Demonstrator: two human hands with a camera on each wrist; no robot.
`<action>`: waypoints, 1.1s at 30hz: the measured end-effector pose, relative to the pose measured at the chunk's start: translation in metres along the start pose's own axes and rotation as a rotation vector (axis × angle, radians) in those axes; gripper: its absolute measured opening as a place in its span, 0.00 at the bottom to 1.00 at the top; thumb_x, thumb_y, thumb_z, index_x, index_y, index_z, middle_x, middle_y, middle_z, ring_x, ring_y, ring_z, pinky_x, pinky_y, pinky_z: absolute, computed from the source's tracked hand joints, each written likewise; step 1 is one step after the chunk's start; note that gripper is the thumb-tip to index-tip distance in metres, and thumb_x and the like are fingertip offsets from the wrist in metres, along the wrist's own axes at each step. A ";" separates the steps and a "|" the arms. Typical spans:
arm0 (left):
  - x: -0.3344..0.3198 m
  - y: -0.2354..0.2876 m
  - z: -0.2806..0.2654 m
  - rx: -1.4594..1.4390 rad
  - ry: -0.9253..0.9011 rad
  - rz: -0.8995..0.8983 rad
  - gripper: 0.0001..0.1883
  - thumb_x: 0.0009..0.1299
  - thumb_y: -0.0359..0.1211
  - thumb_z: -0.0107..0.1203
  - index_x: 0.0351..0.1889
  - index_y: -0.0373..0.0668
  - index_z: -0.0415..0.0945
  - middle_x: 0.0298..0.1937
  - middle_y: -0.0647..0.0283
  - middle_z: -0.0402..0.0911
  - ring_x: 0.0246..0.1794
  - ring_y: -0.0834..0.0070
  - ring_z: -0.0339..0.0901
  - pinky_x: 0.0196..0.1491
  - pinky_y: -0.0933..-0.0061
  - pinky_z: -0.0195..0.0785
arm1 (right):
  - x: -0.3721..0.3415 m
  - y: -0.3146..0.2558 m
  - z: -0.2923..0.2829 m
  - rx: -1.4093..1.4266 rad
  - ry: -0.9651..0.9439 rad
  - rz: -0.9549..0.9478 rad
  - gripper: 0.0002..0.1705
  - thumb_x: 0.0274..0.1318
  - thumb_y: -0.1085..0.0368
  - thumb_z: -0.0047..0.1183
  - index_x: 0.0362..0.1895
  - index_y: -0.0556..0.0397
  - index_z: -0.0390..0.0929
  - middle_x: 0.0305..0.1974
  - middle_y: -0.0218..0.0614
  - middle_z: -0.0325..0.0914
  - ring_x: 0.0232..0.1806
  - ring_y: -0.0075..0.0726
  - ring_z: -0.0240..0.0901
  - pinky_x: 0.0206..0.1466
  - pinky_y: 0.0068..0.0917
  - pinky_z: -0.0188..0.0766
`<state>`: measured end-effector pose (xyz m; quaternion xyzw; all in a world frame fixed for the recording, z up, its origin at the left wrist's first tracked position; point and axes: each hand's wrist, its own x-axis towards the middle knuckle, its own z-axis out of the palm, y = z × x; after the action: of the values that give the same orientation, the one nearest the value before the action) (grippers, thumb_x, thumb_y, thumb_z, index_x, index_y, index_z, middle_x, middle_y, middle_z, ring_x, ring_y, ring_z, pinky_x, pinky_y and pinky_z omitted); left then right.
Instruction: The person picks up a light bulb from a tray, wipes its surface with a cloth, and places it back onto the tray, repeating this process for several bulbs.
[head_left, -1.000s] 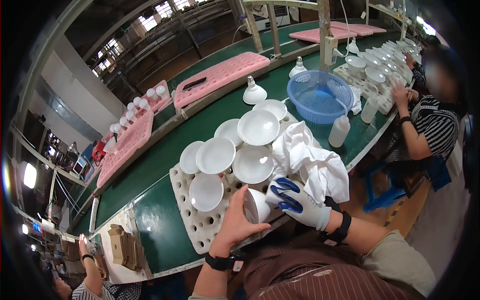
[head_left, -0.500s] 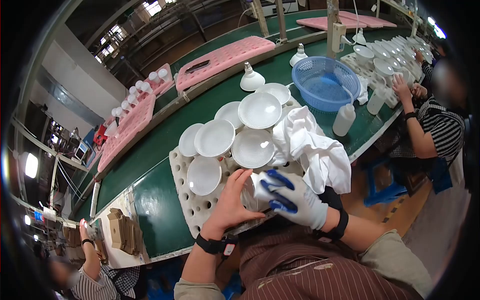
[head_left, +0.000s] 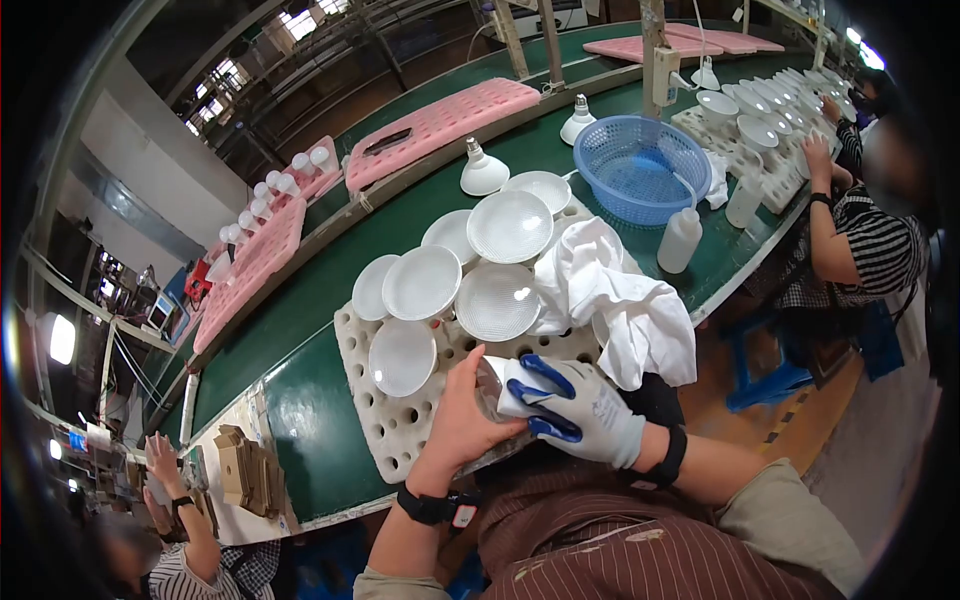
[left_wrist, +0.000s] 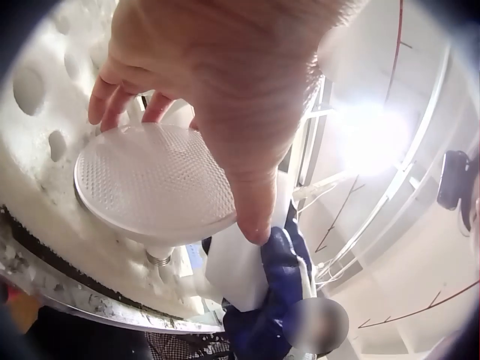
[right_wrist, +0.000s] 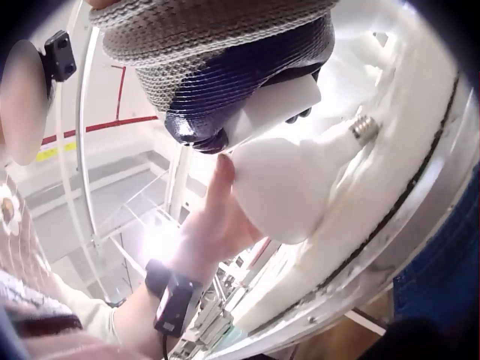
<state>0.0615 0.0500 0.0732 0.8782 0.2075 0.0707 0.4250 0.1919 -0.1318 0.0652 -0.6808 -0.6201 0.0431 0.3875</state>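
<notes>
My bare left hand [head_left: 462, 425] grips a white lamp [head_left: 489, 386] by its wide rim, over the near edge of a holed foam board [head_left: 375, 430]. The left wrist view shows the lamp's textured face [left_wrist: 157, 180], with fingers on its far rim and the thumb at its near side. My right hand [head_left: 592, 415], in a white glove with blue coating, pinches a smooth white block [right_wrist: 277, 109] beside the lamp's body [right_wrist: 285, 191]. The metal screw base [right_wrist: 365, 129] points away from my left hand. Contact between block and lamp is unclear.
Several white lamps [head_left: 422, 283] stand face up on the board, beside a crumpled white cloth [head_left: 650, 325]. Behind are a blue basket [head_left: 640, 205], a squeeze bottle [head_left: 680, 242] and pink foam trays [head_left: 440, 130]. Flattened cardboard [head_left: 245, 470] lies left; people sit at both sides.
The gloved right hand has shifted left, closer to my left hand, covering more of the lamp's side. My left hand keeps its grip on the lamp. The person at lower left has moved their hands.
</notes>
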 end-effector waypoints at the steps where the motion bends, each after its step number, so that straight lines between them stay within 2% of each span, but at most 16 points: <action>1: -0.001 0.002 -0.002 0.024 -0.030 0.036 0.61 0.42 0.46 0.77 0.73 0.41 0.51 0.65 0.48 0.62 0.66 0.52 0.62 0.67 0.59 0.58 | -0.002 0.005 0.005 0.009 0.037 -0.016 0.31 0.51 0.59 0.60 0.62 0.42 0.73 0.66 0.49 0.63 0.65 0.58 0.62 0.63 0.47 0.61; 4: -0.004 -0.011 -0.005 0.033 -0.067 0.137 0.64 0.42 0.45 0.78 0.74 0.41 0.47 0.69 0.46 0.59 0.70 0.52 0.59 0.70 0.59 0.54 | -0.005 0.032 0.018 -0.057 0.056 0.017 0.28 0.54 0.59 0.58 0.61 0.40 0.73 0.65 0.49 0.64 0.63 0.58 0.63 0.62 0.48 0.63; 6: -0.002 -0.010 -0.008 0.190 -0.052 0.169 0.65 0.41 0.44 0.78 0.74 0.40 0.47 0.71 0.46 0.56 0.72 0.51 0.55 0.72 0.58 0.51 | -0.020 0.057 0.028 0.195 -0.052 0.283 0.28 0.55 0.64 0.57 0.61 0.47 0.72 0.64 0.49 0.65 0.63 0.59 0.63 0.65 0.43 0.62; 7: 0.003 -0.015 -0.006 0.042 -0.082 0.188 0.65 0.40 0.43 0.78 0.74 0.40 0.47 0.71 0.46 0.56 0.73 0.51 0.54 0.73 0.58 0.50 | -0.020 0.056 0.029 0.190 0.025 0.234 0.27 0.55 0.63 0.58 0.61 0.48 0.73 0.64 0.50 0.65 0.63 0.61 0.63 0.65 0.44 0.61; 10: 0.002 -0.017 -0.005 0.000 -0.104 0.151 0.64 0.39 0.42 0.79 0.73 0.40 0.49 0.71 0.46 0.57 0.73 0.51 0.54 0.72 0.58 0.51 | -0.002 0.021 0.002 0.098 0.122 0.101 0.29 0.53 0.60 0.60 0.61 0.48 0.73 0.65 0.51 0.64 0.61 0.62 0.64 0.67 0.46 0.59; 12: 0.001 -0.016 -0.003 0.029 -0.090 0.180 0.64 0.38 0.41 0.79 0.73 0.41 0.50 0.70 0.46 0.58 0.71 0.51 0.56 0.72 0.58 0.52 | 0.003 0.003 -0.002 0.039 -0.018 0.006 0.31 0.51 0.56 0.61 0.61 0.45 0.73 0.66 0.53 0.61 0.64 0.61 0.61 0.65 0.45 0.60; 16: 0.004 -0.017 -0.004 0.031 -0.076 0.143 0.64 0.39 0.44 0.79 0.74 0.42 0.49 0.68 0.48 0.58 0.69 0.52 0.59 0.70 0.59 0.55 | 0.001 0.019 0.011 0.020 0.076 0.088 0.31 0.50 0.62 0.60 0.62 0.47 0.73 0.67 0.49 0.63 0.65 0.58 0.61 0.66 0.45 0.59; 18: 0.006 -0.018 -0.003 -0.063 -0.097 0.078 0.64 0.40 0.47 0.78 0.73 0.42 0.50 0.69 0.48 0.58 0.69 0.53 0.59 0.69 0.59 0.57 | -0.011 0.053 0.027 0.170 0.017 0.189 0.33 0.49 0.66 0.61 0.63 0.51 0.70 0.66 0.50 0.63 0.66 0.58 0.60 0.69 0.44 0.57; 20: 0.006 -0.015 -0.002 -0.038 -0.084 0.075 0.64 0.41 0.48 0.78 0.73 0.42 0.49 0.66 0.48 0.61 0.67 0.53 0.61 0.68 0.60 0.58 | -0.025 0.068 0.035 0.167 0.087 0.202 0.34 0.49 0.67 0.62 0.63 0.53 0.70 0.66 0.50 0.63 0.66 0.59 0.61 0.69 0.43 0.57; 22: 0.002 -0.005 -0.002 0.060 -0.085 -0.048 0.64 0.41 0.47 0.78 0.73 0.42 0.48 0.64 0.48 0.63 0.64 0.53 0.64 0.66 0.60 0.60 | -0.011 0.021 -0.001 0.139 0.117 0.136 0.34 0.49 0.65 0.63 0.63 0.53 0.70 0.67 0.51 0.62 0.65 0.58 0.62 0.67 0.43 0.59; 24: 0.000 -0.001 0.002 0.098 -0.073 -0.053 0.65 0.42 0.47 0.78 0.74 0.41 0.46 0.62 0.48 0.66 0.62 0.52 0.65 0.65 0.59 0.61 | -0.005 0.000 -0.009 0.072 0.005 -0.001 0.30 0.52 0.55 0.61 0.61 0.45 0.72 0.67 0.50 0.61 0.63 0.59 0.63 0.64 0.46 0.61; 26: -0.001 0.002 0.001 0.046 -0.065 -0.003 0.66 0.42 0.46 0.78 0.75 0.41 0.44 0.65 0.45 0.63 0.65 0.51 0.63 0.67 0.58 0.59 | -0.007 0.005 0.006 0.000 0.030 -0.044 0.30 0.52 0.55 0.61 0.61 0.42 0.73 0.67 0.50 0.61 0.62 0.58 0.63 0.63 0.46 0.61; 28: -0.002 0.000 -0.003 0.105 -0.026 0.133 0.66 0.42 0.44 0.78 0.76 0.42 0.44 0.68 0.45 0.59 0.68 0.50 0.60 0.69 0.58 0.56 | -0.008 0.014 0.003 0.003 0.063 0.032 0.32 0.50 0.59 0.62 0.62 0.43 0.73 0.68 0.51 0.61 0.62 0.57 0.65 0.63 0.44 0.62; 30: 0.001 -0.008 -0.003 0.128 -0.051 0.245 0.65 0.41 0.42 0.78 0.75 0.43 0.46 0.71 0.46 0.55 0.71 0.51 0.56 0.71 0.58 0.54 | -0.014 0.030 0.005 -0.075 -0.082 0.191 0.29 0.52 0.60 0.60 0.61 0.46 0.73 0.66 0.52 0.63 0.64 0.58 0.63 0.64 0.41 0.62; 31: 0.003 -0.008 -0.002 0.090 -0.060 0.217 0.64 0.41 0.41 0.78 0.75 0.44 0.47 0.70 0.48 0.56 0.71 0.52 0.56 0.71 0.58 0.54 | -0.022 0.041 0.012 -0.103 0.024 0.147 0.28 0.54 0.61 0.59 0.61 0.50 0.73 0.64 0.53 0.65 0.66 0.58 0.61 0.66 0.38 0.62; 33: 0.005 -0.010 -0.006 0.066 -0.070 0.196 0.64 0.40 0.41 0.78 0.75 0.45 0.48 0.70 0.48 0.57 0.70 0.52 0.57 0.71 0.59 0.55 | -0.025 0.041 0.006 -0.031 0.035 0.162 0.29 0.54 0.62 0.59 0.61 0.50 0.72 0.64 0.54 0.65 0.66 0.58 0.61 0.67 0.39 0.60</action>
<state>0.0615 0.0620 0.0685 0.9098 0.1078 0.0744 0.3938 0.2159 -0.1480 0.0267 -0.7353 -0.5567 0.0529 0.3830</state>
